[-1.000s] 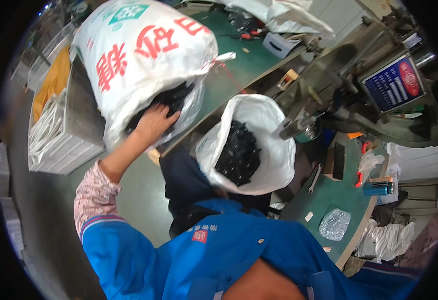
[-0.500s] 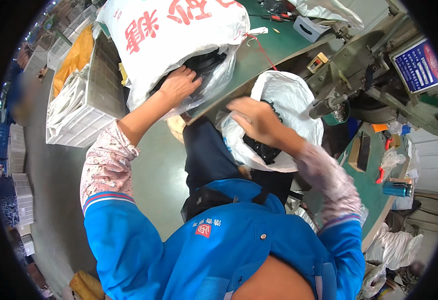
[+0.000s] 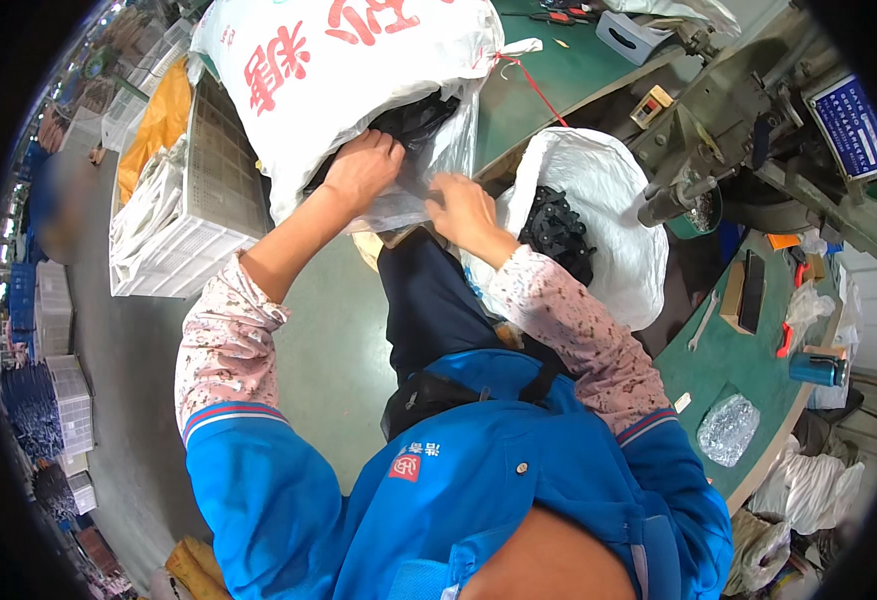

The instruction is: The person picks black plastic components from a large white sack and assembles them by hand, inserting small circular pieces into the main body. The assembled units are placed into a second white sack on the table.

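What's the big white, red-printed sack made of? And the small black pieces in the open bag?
The big white, red-printed sack looks plastic, satiny, from its soft creases. The small black pieces seem plastic, slightly glossy, given their highlights; possibly coated metal.

A machine (image 3: 789, 110) occupies the upper right, fitted with a blue nameplate (image 3: 852, 125). A green bowl (image 3: 701, 217) sits below its cylindrical arm. The green-topped workbench (image 3: 714, 365) at right carries an open-ended wrench (image 3: 703, 322), a narrow cardboard box (image 3: 732, 302), a red-handled tool (image 3: 785, 340), a blue bottle (image 3: 819, 368) and a crumpled clear plastic bag (image 3: 729, 430). I see a white fabric bundle (image 3: 809, 490) beyond the bench edge, at lower right. To the rear stands a white box (image 3: 632, 38) with a dark slot. At left, a lattice-walled white crate (image 3: 224, 185) contains yellow cloth (image 3: 154, 125) and white sheeting (image 3: 147, 205). Further left, white crates (image 3: 71, 390) line the floor (image 3: 134, 420).
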A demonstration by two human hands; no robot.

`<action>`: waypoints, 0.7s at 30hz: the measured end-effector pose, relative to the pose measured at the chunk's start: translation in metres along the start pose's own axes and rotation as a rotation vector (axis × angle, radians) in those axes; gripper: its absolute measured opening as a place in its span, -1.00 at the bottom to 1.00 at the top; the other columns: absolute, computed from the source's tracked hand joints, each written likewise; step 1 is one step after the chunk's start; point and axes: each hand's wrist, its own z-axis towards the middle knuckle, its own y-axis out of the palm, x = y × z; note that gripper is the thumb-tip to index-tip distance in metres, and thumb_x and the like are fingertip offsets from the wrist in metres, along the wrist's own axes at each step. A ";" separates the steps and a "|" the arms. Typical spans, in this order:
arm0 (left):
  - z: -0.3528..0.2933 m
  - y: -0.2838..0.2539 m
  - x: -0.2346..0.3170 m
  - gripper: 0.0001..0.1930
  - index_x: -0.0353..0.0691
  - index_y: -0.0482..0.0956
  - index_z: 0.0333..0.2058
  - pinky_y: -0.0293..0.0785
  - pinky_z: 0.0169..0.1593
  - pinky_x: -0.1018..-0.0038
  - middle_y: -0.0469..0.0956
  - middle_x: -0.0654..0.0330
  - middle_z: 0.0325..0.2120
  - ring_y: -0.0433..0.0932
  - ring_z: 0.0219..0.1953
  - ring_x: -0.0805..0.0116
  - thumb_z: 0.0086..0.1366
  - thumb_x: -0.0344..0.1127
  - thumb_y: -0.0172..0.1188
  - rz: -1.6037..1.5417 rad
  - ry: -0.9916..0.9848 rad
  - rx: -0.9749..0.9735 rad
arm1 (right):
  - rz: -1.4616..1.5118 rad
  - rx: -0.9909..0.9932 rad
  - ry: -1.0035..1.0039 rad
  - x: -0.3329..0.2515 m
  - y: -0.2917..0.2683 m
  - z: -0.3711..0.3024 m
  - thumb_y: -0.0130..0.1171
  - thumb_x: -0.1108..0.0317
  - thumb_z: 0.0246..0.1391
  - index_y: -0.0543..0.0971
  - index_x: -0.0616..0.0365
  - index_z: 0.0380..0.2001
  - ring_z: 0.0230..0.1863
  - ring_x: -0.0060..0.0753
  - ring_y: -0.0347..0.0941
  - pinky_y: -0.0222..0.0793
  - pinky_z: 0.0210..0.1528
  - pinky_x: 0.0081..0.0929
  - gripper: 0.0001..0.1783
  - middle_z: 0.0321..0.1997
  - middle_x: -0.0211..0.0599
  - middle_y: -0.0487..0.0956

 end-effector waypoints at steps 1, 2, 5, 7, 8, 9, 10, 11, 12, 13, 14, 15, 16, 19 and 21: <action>0.001 -0.003 0.001 -0.67 -0.29 0.45 -0.20 0.32 -0.06 0.47 0.45 0.12 -0.34 0.44 -0.19 0.27 -0.01 -0.43 0.14 0.002 -0.002 -0.036 | 0.025 0.008 0.006 0.001 -0.007 -0.002 0.21 0.39 -0.07 0.48 0.18 -0.33 -0.22 0.11 0.49 0.40 -0.16 -0.08 -0.79 -0.30 0.02 0.55; -0.001 -0.001 0.001 -0.70 -0.30 0.45 -0.26 0.32 -0.05 0.44 0.45 0.11 -0.33 0.44 -0.19 0.25 -0.06 -0.46 0.16 -0.047 -0.011 0.004 | 0.032 -0.001 0.075 0.002 -0.015 -0.006 0.19 0.41 -0.07 0.47 0.21 -0.31 -0.25 0.15 0.49 0.38 -0.21 -0.09 -0.79 -0.33 0.05 0.55; -0.006 -0.001 0.006 -0.66 -0.30 0.44 -0.21 0.32 -0.06 0.42 0.45 0.11 -0.32 0.44 -0.18 0.25 -0.04 -0.46 0.16 0.041 -0.006 0.003 | 0.229 0.103 0.076 0.020 -0.026 -0.014 0.20 0.43 -0.07 0.46 0.21 -0.32 -0.27 0.15 0.49 0.37 -0.25 -0.12 -0.79 -0.33 0.05 0.56; -0.009 0.001 0.010 -0.63 -0.29 0.42 -0.16 0.32 -0.06 0.44 0.47 0.11 -0.32 0.44 -0.18 0.26 -0.03 -0.45 0.16 0.089 -0.038 0.003 | 0.263 0.125 0.052 0.013 -0.036 -0.021 0.20 0.46 -0.08 0.47 0.21 -0.31 -0.31 0.11 0.49 0.38 -0.28 -0.18 -0.79 -0.36 -0.02 0.55; -0.008 0.006 0.012 -0.63 -0.29 0.42 -0.17 0.31 -0.05 0.46 0.47 0.11 -0.32 0.45 -0.17 0.26 -0.03 -0.45 0.17 0.093 -0.052 -0.022 | 0.275 0.152 0.011 0.008 -0.041 -0.027 0.20 0.46 -0.08 0.48 0.21 -0.32 -0.32 0.08 0.49 0.38 -0.28 -0.20 -0.80 -0.37 -0.04 0.54; -0.004 0.004 0.012 -0.63 -0.28 0.41 -0.17 0.30 -0.04 0.48 0.48 0.12 -0.32 0.45 -0.16 0.26 -0.03 -0.45 0.19 0.098 -0.065 -0.042 | 0.285 0.183 -0.031 0.003 -0.045 -0.033 0.20 0.47 -0.08 0.49 0.20 -0.32 -0.33 0.06 0.49 0.38 -0.28 -0.21 -0.80 -0.38 -0.06 0.54; -0.003 0.002 0.011 -0.64 -0.28 0.41 -0.18 0.32 -0.06 0.47 0.48 0.11 -0.31 0.45 -0.15 0.26 -0.02 -0.45 0.18 0.083 -0.057 -0.084 | 0.243 0.216 -0.078 -0.001 -0.047 -0.040 0.22 0.50 -0.11 0.50 0.21 -0.32 -0.32 -0.02 0.48 0.39 -0.27 -0.30 -0.79 -0.35 -0.11 0.51; -0.001 -0.002 0.008 -0.66 -0.28 0.40 -0.18 0.34 -0.07 0.47 0.48 0.11 -0.31 0.45 -0.14 0.26 -0.01 -0.45 0.17 0.069 -0.051 -0.127 | 0.281 0.260 -0.119 -0.005 -0.048 -0.046 0.23 0.51 -0.12 0.50 0.21 -0.33 -0.31 -0.04 0.48 0.39 -0.26 -0.32 -0.79 -0.34 -0.12 0.50; 0.000 -0.007 0.006 -0.67 -0.28 0.40 -0.19 0.36 -0.08 0.46 0.48 0.11 -0.31 0.45 -0.13 0.25 0.01 -0.45 0.16 0.055 -0.041 -0.171 | 0.320 0.305 -0.157 -0.008 -0.048 -0.052 0.23 0.52 -0.13 0.51 0.21 -0.33 -0.30 -0.06 0.48 0.39 -0.26 -0.34 -0.78 -0.32 -0.13 0.49; -0.001 -0.009 0.004 -0.68 -0.27 0.39 -0.19 0.38 -0.10 0.46 0.48 0.12 -0.32 0.45 -0.13 0.25 0.02 -0.45 0.15 0.005 -0.047 -0.122 | 0.360 0.350 -0.195 -0.012 -0.048 -0.059 0.24 0.53 -0.15 0.51 0.21 -0.33 -0.29 -0.08 0.47 0.39 -0.25 -0.36 -0.77 -0.31 -0.13 0.48; -0.002 -0.010 0.002 -0.69 -0.27 0.39 -0.20 0.40 -0.11 0.46 0.48 0.12 -0.32 0.45 -0.13 0.25 0.03 -0.45 0.14 -0.045 -0.053 -0.074 | 0.376 0.355 -0.160 -0.016 -0.050 -0.068 0.28 0.50 -0.12 0.50 0.22 -0.29 -0.28 -0.25 0.48 0.40 -0.24 -0.45 -0.74 -0.26 -0.23 0.49; -0.002 -0.012 0.001 -0.70 -0.26 0.38 -0.20 0.42 -0.13 0.45 0.48 0.13 -0.32 0.45 -0.13 0.25 0.04 -0.45 0.13 -0.096 -0.058 -0.026 | 0.509 0.292 -0.047 -0.018 -0.046 -0.077 0.28 0.49 -0.09 0.50 0.21 -0.28 -0.27 -0.31 0.48 0.40 -0.24 -0.48 -0.75 -0.25 -0.27 0.49; -0.002 -0.015 0.001 -0.69 -0.25 0.38 -0.17 0.43 -0.13 0.44 0.48 0.14 -0.33 0.45 -0.14 0.25 0.05 -0.44 0.13 -0.114 -0.057 -0.023 | 0.640 0.226 0.067 -0.021 -0.038 -0.085 0.28 0.47 -0.07 0.50 0.20 -0.27 -0.26 -0.37 0.48 0.40 -0.23 -0.50 -0.75 -0.24 -0.30 0.50; -0.002 -0.018 0.001 -0.61 -0.21 0.37 -0.07 0.44 -0.15 0.40 0.46 0.15 -0.31 0.45 -0.14 0.25 0.07 -0.40 0.13 -0.088 -0.029 -0.026 | 1.308 -0.236 0.491 -0.028 -0.032 -0.084 0.25 0.37 0.05 0.50 0.16 -0.12 -0.19 -0.48 0.41 0.43 -0.06 -0.38 -0.69 -0.20 -0.43 0.49; -0.007 -0.012 0.004 -0.51 -0.16 0.35 0.04 0.43 -0.17 0.36 0.42 0.15 -0.28 0.43 -0.14 0.24 0.07 -0.34 0.14 0.032 0.024 -0.051 | 1.551 -0.203 0.599 -0.034 -0.022 -0.069 0.22 0.37 0.07 0.46 0.16 -0.10 -0.15 -0.40 0.41 0.39 0.00 -0.29 -0.69 -0.17 -0.40 0.48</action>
